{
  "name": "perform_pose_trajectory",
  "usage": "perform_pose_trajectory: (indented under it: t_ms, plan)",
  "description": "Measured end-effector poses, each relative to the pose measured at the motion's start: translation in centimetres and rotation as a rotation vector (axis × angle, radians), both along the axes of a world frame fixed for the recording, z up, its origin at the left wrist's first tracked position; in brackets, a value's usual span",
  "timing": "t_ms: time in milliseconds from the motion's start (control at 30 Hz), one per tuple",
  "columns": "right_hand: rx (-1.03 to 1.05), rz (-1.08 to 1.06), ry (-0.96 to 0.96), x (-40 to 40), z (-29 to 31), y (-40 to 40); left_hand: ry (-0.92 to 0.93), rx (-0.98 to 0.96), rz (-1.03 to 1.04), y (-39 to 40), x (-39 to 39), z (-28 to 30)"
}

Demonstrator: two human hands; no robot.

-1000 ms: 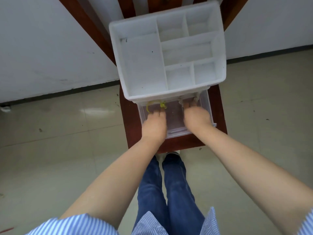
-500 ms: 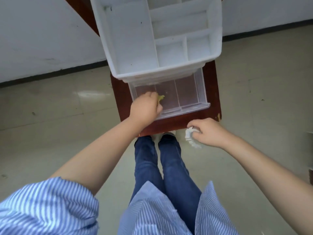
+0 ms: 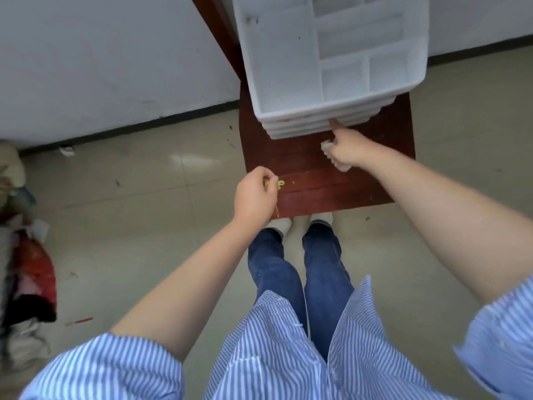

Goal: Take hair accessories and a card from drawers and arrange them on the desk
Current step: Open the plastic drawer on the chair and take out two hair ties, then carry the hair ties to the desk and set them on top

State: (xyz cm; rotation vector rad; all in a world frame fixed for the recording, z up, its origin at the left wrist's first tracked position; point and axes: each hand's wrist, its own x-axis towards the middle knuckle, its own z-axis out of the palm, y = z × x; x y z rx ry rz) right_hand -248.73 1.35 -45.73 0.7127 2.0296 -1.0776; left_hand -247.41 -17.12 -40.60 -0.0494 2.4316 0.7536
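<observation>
In the head view, a white drawer organizer (image 3: 331, 67) stands on the far part of a dark red wooden table (image 3: 331, 180); its top is divided into open compartments, and the drawers at its front look pushed in. The left hand (image 3: 253, 194) is over the near left corner of the table; its fingers are curled closed around a yellow hair tie (image 3: 277, 183), and a small loop of the tie sticks out past the fingertips, just above the wood. The right hand (image 3: 350, 150) is nearer the middle of the table, close to the organizer; its index finger points forward and touches the front of the drawers, while the other fingers are folded over a pale hair accessory (image 3: 328, 148), which shows at both sides of the fist; what kind of accessory it is cannot be told. The two hands are well apart.
</observation>
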Motion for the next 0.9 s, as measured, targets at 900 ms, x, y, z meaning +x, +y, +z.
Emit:
perform_pose_trajectory:
  t_ms: [900]
  plan:
    - [1.041,-1.313,-0.202,61.8,27.1,-5.9,0.324,0.355,-2.267,22.3,47.2,22.0]
